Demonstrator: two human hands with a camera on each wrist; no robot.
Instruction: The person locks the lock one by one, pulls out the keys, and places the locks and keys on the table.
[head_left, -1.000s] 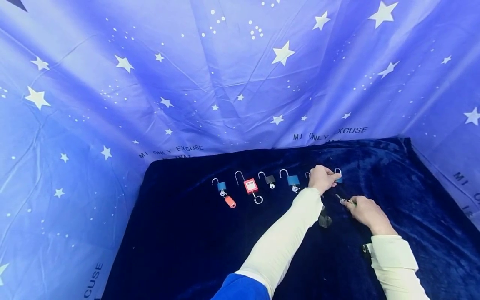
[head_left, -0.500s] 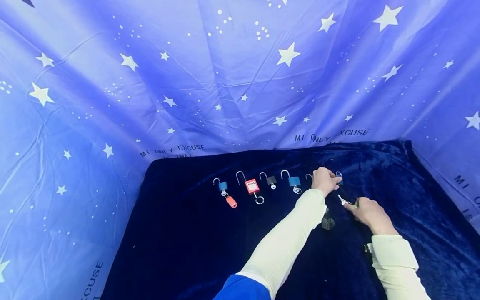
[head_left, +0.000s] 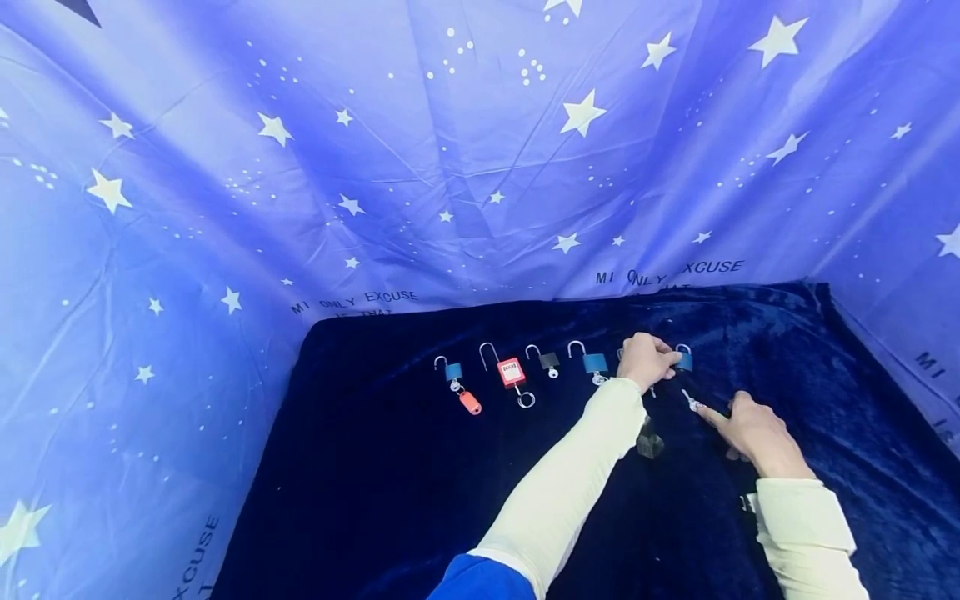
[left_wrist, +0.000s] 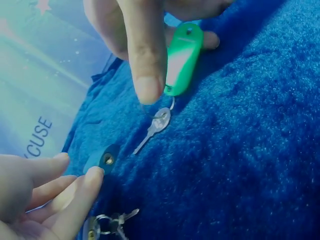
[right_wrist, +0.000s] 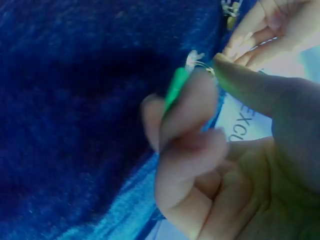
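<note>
My left hand (head_left: 647, 362) pinches a blue padlock (head_left: 684, 359) at the right end of a row. In the left wrist view the lock's keyhole end (left_wrist: 108, 159) faces the right hand, near the left fingertips. My right hand (head_left: 757, 433) grips a key ring by thumb and fingers. From it hang a silver key (left_wrist: 154, 127) and a green key tag (left_wrist: 184, 60). The key points towards the padlock, apart from it. In the right wrist view the fingers partly cover the green tag (right_wrist: 175, 87).
Left along the row lie a blue padlock (head_left: 595, 363), a black padlock (head_left: 549, 362), a red padlock (head_left: 512, 372) and a blue padlock (head_left: 453, 372) with an orange tag (head_left: 470, 403). Another lock is mostly behind the left hand. A dark lump (head_left: 650, 442) lies by the left cuff.
The right hand has shifted slightly right, its fingers lifting and changing their grip on the key ring. The left hand stays at the padlock. The head view has shifted slightly.
</note>
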